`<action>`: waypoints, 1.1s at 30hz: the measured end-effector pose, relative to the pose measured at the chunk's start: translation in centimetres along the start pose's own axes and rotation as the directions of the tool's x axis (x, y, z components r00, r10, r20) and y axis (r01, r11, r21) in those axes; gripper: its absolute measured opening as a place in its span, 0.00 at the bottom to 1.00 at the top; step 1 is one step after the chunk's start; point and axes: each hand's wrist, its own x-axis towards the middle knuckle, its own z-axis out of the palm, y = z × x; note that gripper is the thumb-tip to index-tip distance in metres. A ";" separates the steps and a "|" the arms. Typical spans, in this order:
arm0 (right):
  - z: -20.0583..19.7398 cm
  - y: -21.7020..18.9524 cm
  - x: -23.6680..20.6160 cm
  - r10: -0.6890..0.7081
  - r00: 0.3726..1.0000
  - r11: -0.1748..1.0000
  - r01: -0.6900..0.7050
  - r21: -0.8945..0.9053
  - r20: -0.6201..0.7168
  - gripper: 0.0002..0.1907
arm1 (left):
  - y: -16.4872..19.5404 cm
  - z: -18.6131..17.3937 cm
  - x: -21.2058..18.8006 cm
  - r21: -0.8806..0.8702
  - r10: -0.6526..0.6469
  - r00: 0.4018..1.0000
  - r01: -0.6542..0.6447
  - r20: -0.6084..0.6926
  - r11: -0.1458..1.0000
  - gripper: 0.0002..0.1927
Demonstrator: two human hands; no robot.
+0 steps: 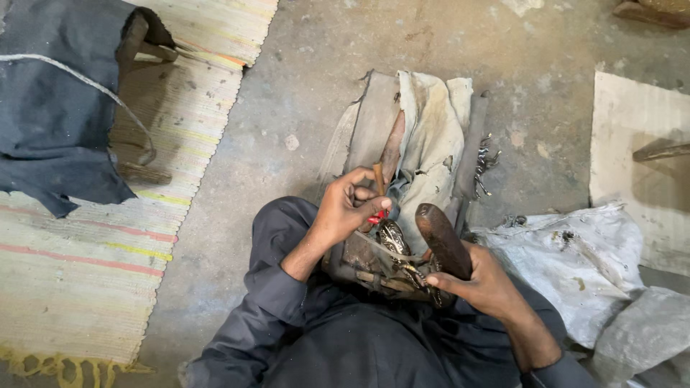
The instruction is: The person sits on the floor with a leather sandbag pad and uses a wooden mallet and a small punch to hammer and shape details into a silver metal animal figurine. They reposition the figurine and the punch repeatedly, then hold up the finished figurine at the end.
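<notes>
I see no labels, signs or screens around me. The only packaging is a crumpled white woven sack (pixel 575 251) lying flat on the concrete floor (pixel 287 144) to my right, stained and dusty, with a second greyish sack (pixel 643 334) bunched up just beside it, nearer my knee.

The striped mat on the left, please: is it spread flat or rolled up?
Spread flat: the striped mat lies open on the concrete floor, fringe showing at its near edge, dark cloth lying on its far part.

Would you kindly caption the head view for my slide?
Seated on concrete, left hand pinches a red-handled tool, right hand grips a wooden mallet over a patterned piece.
</notes>
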 end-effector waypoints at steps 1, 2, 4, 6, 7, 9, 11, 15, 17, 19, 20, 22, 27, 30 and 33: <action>0.4 0.2 -0.2 0.007 1.000 0.999 -0.006 0.044 -0.020 0.20 | 0.0 0.1 0.1 -0.005 -0.009 1.000 0.009 0.000 1.000 0.16; 0.8 0.3 -0.3 0.013 0.999 0.996 -0.009 0.088 -0.036 0.20 | 0.0 0.2 0.2 -0.010 -0.018 1.000 0.018 -0.003 1.000 0.16; 1.3 0.5 -0.7 0.048 0.997 0.987 -0.039 0.155 -0.056 0.19 | 0.1 0.4 0.2 -0.011 -0.044 0.999 0.044 -0.013 0.999 0.17; 1.8 0.5 -0.9 0.107 0.992 0.975 -0.091 0.203 -0.068 0.19 | 0.1 0.5 0.1 -0.006 -0.079 0.997 0.079 -0.023 0.997 0.17; 1.9 0.5 -0.9 0.094 0.993 0.979 -0.079 0.190 -0.070 0.19 | 0.1 0.4 0.0 -0.007 -0.073 0.997 0.073 -0.020 0.997 0.17; 2.1 0.6 -1.0 0.069 0.994 0.985 -0.055 0.164 -0.081 0.19 | 0.1 0.4 -0.1 -0.010 -0.059 0.998 0.059 -0.007 0.998 0.17; 2.1 0.7 -1.2 0.037 0.994 0.990 -0.023 0.141 -0.100 0.18 | 0.1 0.3 0.0 -0.024 -0.014 1.000 0.015 0.012 1.000 0.16; 2.4 1.4 -1.2 0.096 0.991 0.971 -0.072 0.230 -0.094 0.20 | 0.2 0.2 0.2 -0.034 -0.051 0.999 0.051 0.011 0.998 0.16; 1.8 2.0 -0.9 0.108 0.993 0.963 -0.093 0.254 -0.048 0.21 | 0.2 0.3 0.2 -0.038 -0.125 0.992 0.125 0.009 0.991 0.17; 0.7 2.5 -0.7 0.119 0.993 0.942 -0.108 0.317 -0.013 0.21 | 0.2 0.6 0.2 -0.015 -0.119 0.993 0.119 0.018 0.993 0.16; -0.1 2.6 -0.4 0.122 0.992 0.924 -0.113 0.366 -0.002 0.21 | 0.2 0.8 0.3 0.009 -0.075 0.997 0.075 0.028 0.997 0.16; -2.0 2.5 0.1 0.145 0.989 0.925 -0.137 0.355 0.005 0.21 | 0.4 1.0 0.4 0.062 -0.050 0.998 0.048 0.044 0.997 0.16; -6.3 0.4 2.6 0.160 0.987 0.986 -0.160 0.049 0.003 0.21 | 0.5 1.0 0.9 0.085 -0.124 0.990 0.118 0.070 0.989 0.17; -7.5 -1.7 4.4 0.074 0.996 0.993 -0.069 -0.093 0.051 0.20 | 0.4 0.9 0.8 0.100 -0.115 0.990 0.107 0.080 0.989 0.18; -7.9 -4.4 5.7 0.039 0.999 0.902 -0.030 -0.431 0.012 0.17 | 0.4 0.9 0.6 0.053 -0.098 0.991 0.094 0.090 0.994 0.17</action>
